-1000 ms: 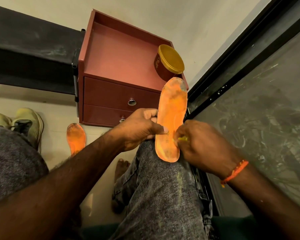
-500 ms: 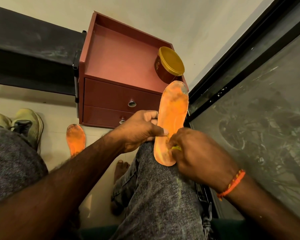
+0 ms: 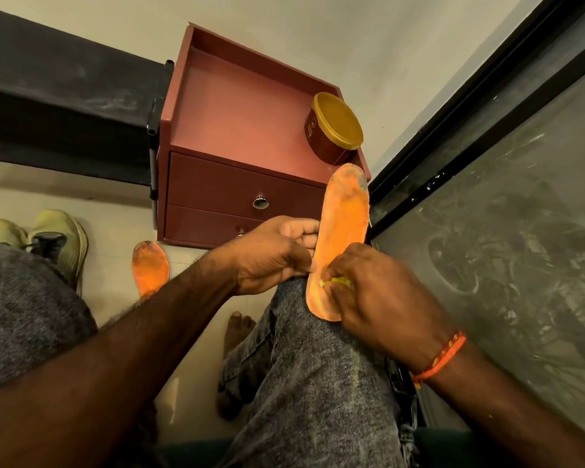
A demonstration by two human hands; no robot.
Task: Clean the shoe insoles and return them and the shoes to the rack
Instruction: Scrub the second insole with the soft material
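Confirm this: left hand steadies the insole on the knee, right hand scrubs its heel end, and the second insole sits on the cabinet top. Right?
Not quite. The head view shows the second insole lying on the floor beside the cabinet, not on top. The rest holds.

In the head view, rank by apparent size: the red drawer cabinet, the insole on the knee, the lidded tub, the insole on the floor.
1. Red drawer cabinet
2. Insole on the knee
3. Lidded tub, though it sits farther away
4. Insole on the floor, partly hidden by the left arm, so unsure
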